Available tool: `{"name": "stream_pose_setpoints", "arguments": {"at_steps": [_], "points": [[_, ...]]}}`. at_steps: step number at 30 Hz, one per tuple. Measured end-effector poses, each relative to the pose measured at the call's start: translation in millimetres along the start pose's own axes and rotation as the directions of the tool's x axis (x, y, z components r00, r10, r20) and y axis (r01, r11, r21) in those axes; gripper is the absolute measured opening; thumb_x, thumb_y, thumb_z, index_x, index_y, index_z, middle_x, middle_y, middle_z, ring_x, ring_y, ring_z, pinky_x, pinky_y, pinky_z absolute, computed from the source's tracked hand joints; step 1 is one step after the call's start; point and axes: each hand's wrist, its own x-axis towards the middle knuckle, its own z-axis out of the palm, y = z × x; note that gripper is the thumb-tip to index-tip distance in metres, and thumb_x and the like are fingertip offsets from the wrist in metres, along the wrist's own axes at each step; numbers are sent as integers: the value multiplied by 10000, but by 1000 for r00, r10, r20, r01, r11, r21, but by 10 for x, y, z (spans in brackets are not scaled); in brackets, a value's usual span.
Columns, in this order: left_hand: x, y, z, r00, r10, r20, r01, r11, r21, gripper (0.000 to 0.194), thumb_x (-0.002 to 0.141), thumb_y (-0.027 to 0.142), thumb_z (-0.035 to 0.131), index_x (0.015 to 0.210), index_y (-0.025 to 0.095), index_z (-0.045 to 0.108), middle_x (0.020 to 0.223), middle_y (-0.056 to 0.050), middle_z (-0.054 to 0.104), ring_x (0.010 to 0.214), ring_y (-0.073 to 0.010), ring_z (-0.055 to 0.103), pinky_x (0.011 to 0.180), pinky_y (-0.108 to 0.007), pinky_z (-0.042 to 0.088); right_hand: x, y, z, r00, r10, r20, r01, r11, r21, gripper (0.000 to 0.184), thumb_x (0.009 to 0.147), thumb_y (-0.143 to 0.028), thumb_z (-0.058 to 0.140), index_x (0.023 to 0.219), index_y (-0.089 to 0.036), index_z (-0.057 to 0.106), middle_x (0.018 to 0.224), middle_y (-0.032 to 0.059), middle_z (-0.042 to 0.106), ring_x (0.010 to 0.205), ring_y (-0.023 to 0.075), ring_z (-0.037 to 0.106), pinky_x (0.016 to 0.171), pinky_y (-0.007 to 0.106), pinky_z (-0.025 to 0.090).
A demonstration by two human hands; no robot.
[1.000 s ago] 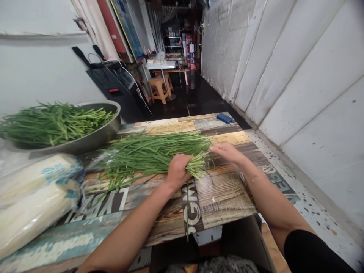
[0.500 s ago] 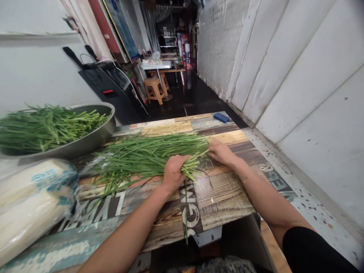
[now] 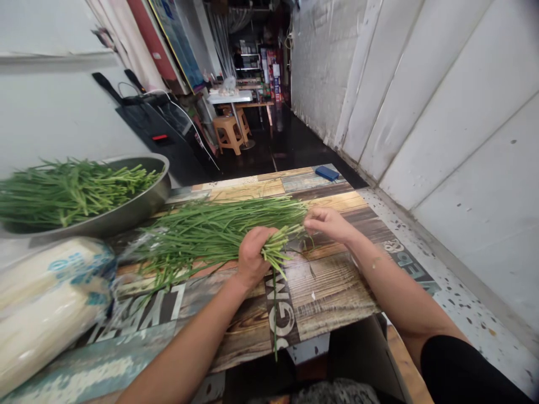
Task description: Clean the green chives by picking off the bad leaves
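A loose pile of garlic chives (image 3: 219, 219) lies across the table, stem ends toward the right. My left hand (image 3: 255, 255) is closed around a bunch of these chives, and their pale cut ends (image 3: 275, 252) stick out past the thumb. At the right end of the pile my right hand (image 3: 326, 221) pinches at the stem ends. Its fingertips are partly hidden, and a stem from the left hand's side reaches toward them. One long chive (image 3: 275, 320) hangs down below my left hand, over the table's near edge.
A metal basin (image 3: 155, 191) heaped with more chives stands at the left. Nearer lies a clear plastic package (image 3: 54, 297) with pale contents. A small blue box (image 3: 327, 173) sits by the table's far edge. Plastic stools (image 3: 227, 133) and a white wall (image 3: 455, 112) are beyond.
My left hand has shifted slightly left with its bunch. The right hand has moved a little left, toward the stem ends.
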Motion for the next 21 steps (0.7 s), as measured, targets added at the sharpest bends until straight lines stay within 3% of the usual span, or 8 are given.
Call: {"name": "stream_pose_setpoints", "arguments": {"at_steps": [3,8,14,17,19,21], "points": [[-30,-41,25,1000,4,-3,-4,1000,8,174,837,246,518,966,189,620,981,-78,656,933,-195,593,833,-336,472,11,27,65,999,6,-42,-2,996,92,309,715,-425,682,633,-154,559,568,-30,570,528,77,491,562,225,418],[-50,-110,58,999,-16,40,15,1000,18,192,835,228,501,975,190,626,838,-55,664,780,-183,592,702,-307,454,33,31,155,984,98,-147,-74,984,161,346,668,-462,703,604,-157,553,528,-33,570,478,70,485,505,213,405],[14,-88,59,992,18,124,-15,1000,-24,155,853,223,500,887,175,643,753,-48,645,702,-159,551,653,-276,419,62,39,236,941,133,-310,-107,989,101,405,689,-509,659,539,-153,537,468,-25,533,432,61,454,446,193,368],[10,-85,68,996,-9,91,11,1000,-22,146,846,219,507,854,169,644,745,-42,643,698,-150,554,651,-267,427,90,97,208,899,154,-411,-95,983,159,380,734,-499,601,594,-148,566,486,-20,525,430,62,455,433,190,365],[1,-86,70,997,-50,56,51,998,-28,141,839,227,518,844,170,647,740,-35,640,696,-146,560,647,-263,435,100,128,182,898,169,-407,-101,978,184,298,753,-438,576,684,-148,586,542,-16,544,456,68,480,443,190,386],[-3,-86,69,995,-95,30,96,995,-37,140,833,237,530,851,171,653,736,-29,639,691,-144,565,643,-262,442,92,132,170,946,159,-281,-126,983,134,186,744,-306,554,837,-151,600,647,0,590,526,89,533,470,198,419]]}}
